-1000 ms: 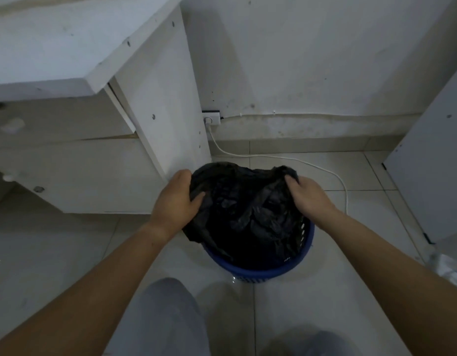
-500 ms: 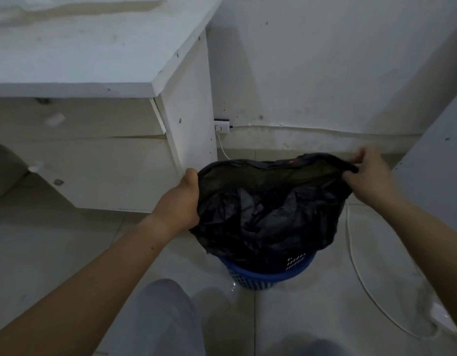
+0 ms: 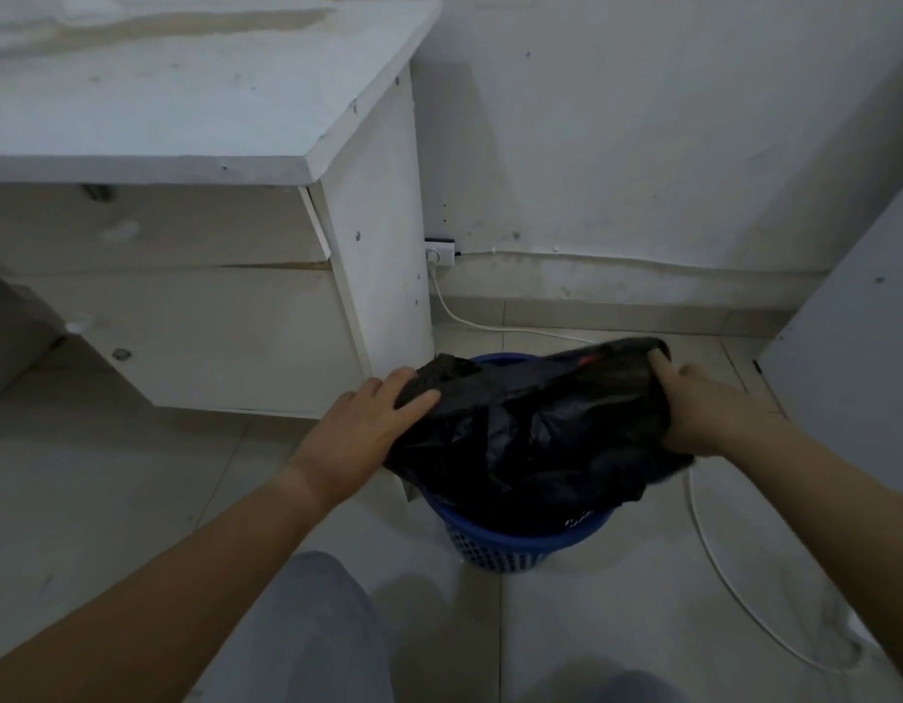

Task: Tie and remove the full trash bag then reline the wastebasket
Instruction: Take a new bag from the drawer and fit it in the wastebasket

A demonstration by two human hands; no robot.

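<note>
A black trash bag (image 3: 535, 433) sits in a blue perforated wastebasket (image 3: 510, 542) on the tiled floor and bulges above its rim. My left hand (image 3: 368, 423) grips the bag's left edge, thumb over the plastic. My right hand (image 3: 693, 403) grips the bag's right edge, fingers curled into it. The bag's mouth is stretched between both hands. A small red item shows near the top of the bag. The basket's far rim shows behind the bag.
A white desk (image 3: 196, 93) with drawers stands at the left, its side panel close to the basket. A wall socket (image 3: 439, 252) feeds a white cable (image 3: 713, 555) running over the floor to the right. A white panel (image 3: 855, 347) stands at the right. My knees are below.
The bag's top has dropped lower toward the basket. Both hands still hold its edges, and they have come down; the right hand has moved closer to the basket.
</note>
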